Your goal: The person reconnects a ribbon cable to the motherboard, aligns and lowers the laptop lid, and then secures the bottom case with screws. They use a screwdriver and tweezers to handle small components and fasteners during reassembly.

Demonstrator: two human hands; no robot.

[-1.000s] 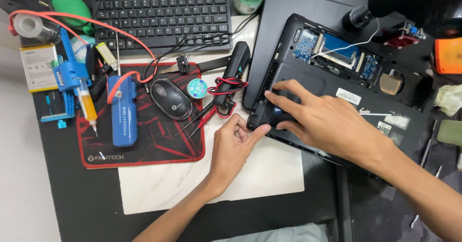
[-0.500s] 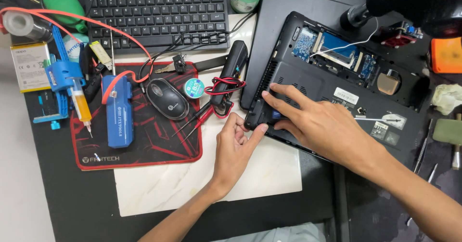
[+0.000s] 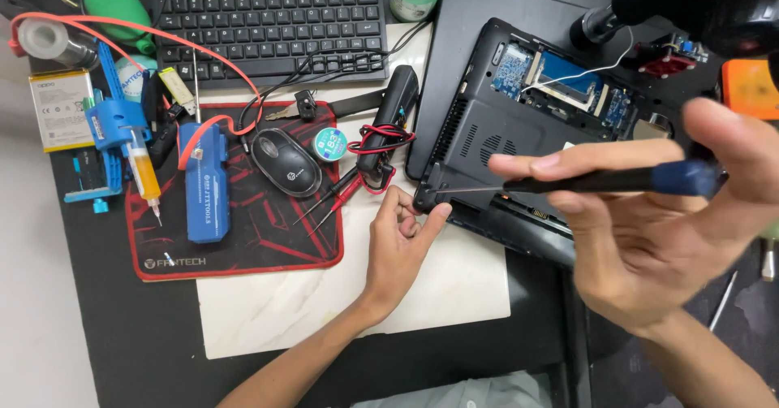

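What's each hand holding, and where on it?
Right hand holds a screwdriver by its handle, tip at the laptop corner. Left hand holds nothing; fingertip touches that corner.

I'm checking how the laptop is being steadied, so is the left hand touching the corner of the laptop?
Touching. In the head view the left hand has its fingertips pressed against the near corner of the laptop, with no gap visible.
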